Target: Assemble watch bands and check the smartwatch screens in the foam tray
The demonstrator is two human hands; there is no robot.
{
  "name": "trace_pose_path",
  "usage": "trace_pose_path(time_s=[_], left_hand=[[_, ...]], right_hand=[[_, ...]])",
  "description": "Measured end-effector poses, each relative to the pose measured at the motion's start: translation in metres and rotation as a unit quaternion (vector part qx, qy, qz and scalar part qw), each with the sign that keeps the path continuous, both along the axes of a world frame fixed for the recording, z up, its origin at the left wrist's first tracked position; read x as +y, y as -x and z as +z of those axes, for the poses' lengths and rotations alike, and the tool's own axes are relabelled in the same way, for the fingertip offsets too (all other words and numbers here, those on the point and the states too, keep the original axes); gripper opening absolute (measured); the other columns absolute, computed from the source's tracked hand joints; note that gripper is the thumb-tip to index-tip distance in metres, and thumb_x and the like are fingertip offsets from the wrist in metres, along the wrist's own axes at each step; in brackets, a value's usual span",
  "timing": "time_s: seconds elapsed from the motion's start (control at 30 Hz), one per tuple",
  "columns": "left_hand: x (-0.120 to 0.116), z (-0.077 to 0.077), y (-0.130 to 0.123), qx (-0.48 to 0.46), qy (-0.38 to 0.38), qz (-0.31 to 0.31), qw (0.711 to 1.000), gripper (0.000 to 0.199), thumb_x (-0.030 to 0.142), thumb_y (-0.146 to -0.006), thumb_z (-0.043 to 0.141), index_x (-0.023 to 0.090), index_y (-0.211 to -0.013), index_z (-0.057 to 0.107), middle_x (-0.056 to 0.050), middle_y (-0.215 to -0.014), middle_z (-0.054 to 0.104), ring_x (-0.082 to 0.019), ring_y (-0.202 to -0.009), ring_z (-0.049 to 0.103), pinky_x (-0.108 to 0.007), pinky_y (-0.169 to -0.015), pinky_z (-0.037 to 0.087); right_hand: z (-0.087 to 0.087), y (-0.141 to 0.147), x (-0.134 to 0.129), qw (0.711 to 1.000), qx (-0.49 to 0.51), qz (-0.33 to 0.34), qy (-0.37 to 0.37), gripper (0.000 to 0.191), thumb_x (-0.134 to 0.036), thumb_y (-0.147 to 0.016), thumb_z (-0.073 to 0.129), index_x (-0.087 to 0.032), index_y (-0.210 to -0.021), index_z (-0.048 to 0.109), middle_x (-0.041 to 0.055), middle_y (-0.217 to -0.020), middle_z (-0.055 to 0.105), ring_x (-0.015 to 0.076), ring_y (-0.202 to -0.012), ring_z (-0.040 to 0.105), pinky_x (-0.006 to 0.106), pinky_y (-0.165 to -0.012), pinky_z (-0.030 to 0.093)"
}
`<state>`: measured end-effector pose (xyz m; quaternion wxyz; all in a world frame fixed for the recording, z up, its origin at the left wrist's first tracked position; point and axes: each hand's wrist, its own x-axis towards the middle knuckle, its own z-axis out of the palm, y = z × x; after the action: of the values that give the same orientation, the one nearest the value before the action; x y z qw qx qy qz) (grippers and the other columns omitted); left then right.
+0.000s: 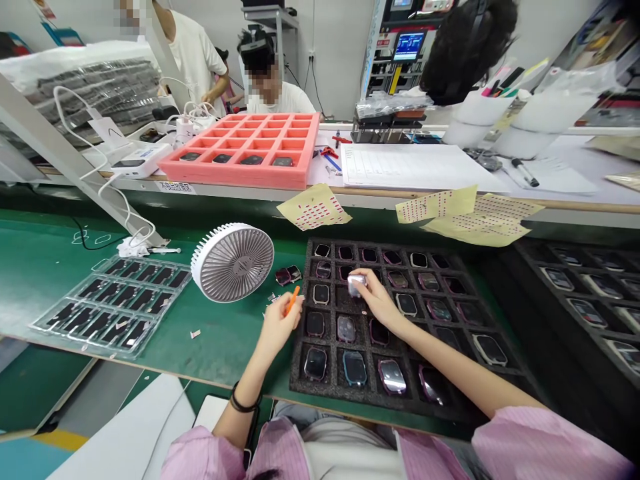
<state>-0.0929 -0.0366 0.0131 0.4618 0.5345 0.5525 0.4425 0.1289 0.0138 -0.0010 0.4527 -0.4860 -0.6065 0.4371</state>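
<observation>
Pinching a silver watch case [357, 285] between the fingertips, your right hand [379, 300] hangs over the upper middle of the black foam tray [333, 395]. Your left hand [280, 327] is closed narrowly on a small orange tool [293, 299], just beside the tray's left edge; its tip is too small to show what kind of tool it is. A black band [245, 400] circles your left wrist.

The foam tray has rows of square cells, and most of those in view hold a watch case with its screen side up. A blue-rimmed watch case [355, 368] sits at 6 o'clock from your right hand. Two dark watch cases [288, 275] lie at 12 o'clock from your left hand, on the green bench [45, 300], just off the tray.

At 10 o'clock from your left hand stands a white desk fan [233, 262], tilted and facing up. Farther out at 9 o'clock, a transparent tray [110, 307] holds rows of black pieces. A second black tray [585, 300] of watch cases sits at 3 o'clock from your right hand.

Sheets of red labels [314, 207] lie at 12 o'clock, below a salmon-pink foam tray [240, 180] on the upper shelf. Beyond that tray, a co-worker [275, 87] sits facing you.
</observation>
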Motion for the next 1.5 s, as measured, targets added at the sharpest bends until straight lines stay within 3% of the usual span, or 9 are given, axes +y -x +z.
trace_pose_path(time_s=[0.17, 0.27, 0.43, 0.5, 0.57, 0.7, 0.87, 1.07, 1.5], left_hand=[[-0.012, -0.007, 0.040, 0.213, 0.033, 0.033, 0.976, 0.037, 0.051, -0.086, 0.048, 0.019, -0.071, 0.056, 0.002, -0.056, 0.053, -0.015, -0.054, 0.054, -0.023, -0.055, 0.039], [-0.016, -0.008, 0.049, 0.304, 0.068, 0.043, 0.949, 0.034, 0.051, -0.086, 0.048, 0.019, -0.088, 0.059, -0.002, -0.063, 0.061, -0.022, -0.062, 0.061, -0.027, -0.058, 0.040], [-0.015, -0.003, 0.044, 0.295, 0.052, 0.069, 0.951, 0.037, 0.048, -0.089, 0.044, 0.019, -0.110, 0.052, -0.006, -0.085, 0.069, -0.022, -0.067, 0.065, -0.028, -0.061, 0.044], [-0.013, -0.001, 0.037, 0.271, 0.042, 0.049, 0.961, 0.034, 0.047, -0.089, 0.044, 0.020, -0.108, 0.053, -0.005, -0.085, 0.068, -0.020, -0.066, 0.064, -0.027, -0.061, 0.044], [-0.011, 0.002, 0.029, 0.256, 0.027, 0.024, 0.966, 0.031, 0.045, -0.090, 0.043, 0.021, -0.106, 0.054, -0.004, -0.082, 0.066, -0.019, -0.065, 0.062, -0.026, -0.061, 0.043], [-0.007, 0.009, 0.010, 0.203, -0.020, -0.018, 0.979, 0.025, 0.038, -0.092, 0.038, 0.020, -0.100, 0.054, 0.001, -0.070, 0.057, -0.015, -0.063, 0.055, -0.024, -0.063, 0.038], [-0.005, 0.019, -0.024, 0.076, -0.028, -0.134, 0.988, 0.030, 0.041, -0.094, 0.037, 0.019, -0.102, 0.056, 0.005, -0.062, 0.045, -0.011, -0.057, 0.043, -0.021, -0.058, 0.033], [-0.004, 0.027, -0.058, -0.019, -0.004, -0.203, 0.979, 0.035, 0.044, -0.094, 0.038, 0.016, -0.089, 0.057, 0.007, -0.055, 0.037, -0.008, -0.050, 0.033, -0.020, -0.051, 0.027], [-0.005, 0.035, -0.060, -0.023, -0.012, -0.221, 0.975, 0.041, 0.045, -0.093, 0.041, 0.012, -0.080, 0.062, 0.007, -0.052, 0.037, -0.006, -0.047, 0.030, -0.021, -0.049, 0.025]], right_hand=[[-0.011, -0.005, -0.001, 0.964, -0.226, 0.070, -0.121, 0.018, -0.034, -0.089, 0.051, -0.025, -0.101, 0.060, 0.0072, -0.099, 0.063, 0.0250, -0.094, 0.056, 0.043, -0.088, 0.042], [-0.006, -0.022, -0.004, 0.926, -0.331, 0.038, -0.176, 0.021, -0.035, -0.092, 0.047, -0.022, -0.102, 0.059, 0.0107, -0.099, 0.060, 0.0272, -0.097, 0.055, 0.042, -0.087, 0.042], [-0.006, -0.067, -0.009, 0.824, -0.544, -0.056, -0.148, 0.032, -0.041, -0.094, 0.041, -0.017, -0.084, 0.060, 0.0141, -0.085, 0.060, 0.0300, -0.082, 0.056, 0.041, -0.071, 0.040], [-0.012, -0.073, -0.010, 0.810, -0.566, -0.049, -0.143, 0.034, -0.044, -0.094, 0.042, -0.017, -0.085, 0.060, 0.0160, -0.087, 0.061, 0.0312, -0.083, 0.057, 0.041, -0.071, 0.040], [-0.017, -0.072, -0.009, 0.833, -0.534, -0.032, -0.143, 0.033, -0.046, -0.092, 0.045, -0.018, -0.085, 0.060, 0.0153, -0.088, 0.062, 0.0313, -0.086, 0.057, 0.041, -0.072, 0.042], [-0.018, -0.058, -0.005, 0.923, -0.369, -0.010, -0.107, 0.025, -0.047, -0.085, 0.056, -0.022, -0.079, 0.052, 0.0081, -0.080, 0.060, 0.0267, -0.080, 0.057, 0.040, -0.073, 0.044], [0.009, -0.036, -0.014, 0.998, -0.044, 0.018, 0.035, 0.029, -0.045, -0.079, 0.064, -0.025, -0.095, 0.048, -0.0007, -0.073, 0.060, 0.0179, -0.063, 0.055, 0.032, -0.061, 0.043], [0.047, -0.007, -0.033, 0.940, 0.289, 0.058, 0.171, 0.025, -0.041, -0.079, 0.069, -0.024, -0.093, 0.056, -0.0039, -0.068, 0.056, 0.0106, -0.051, 0.049, 0.023, -0.045, 0.034], [0.055, 0.007, -0.039, 0.923, 0.343, 0.061, 0.161, 0.022, -0.037, -0.082, 0.068, -0.021, -0.083, 0.053, -0.0060, -0.059, 0.052, 0.0076, -0.046, 0.044, 0.020, -0.043, 0.034]])
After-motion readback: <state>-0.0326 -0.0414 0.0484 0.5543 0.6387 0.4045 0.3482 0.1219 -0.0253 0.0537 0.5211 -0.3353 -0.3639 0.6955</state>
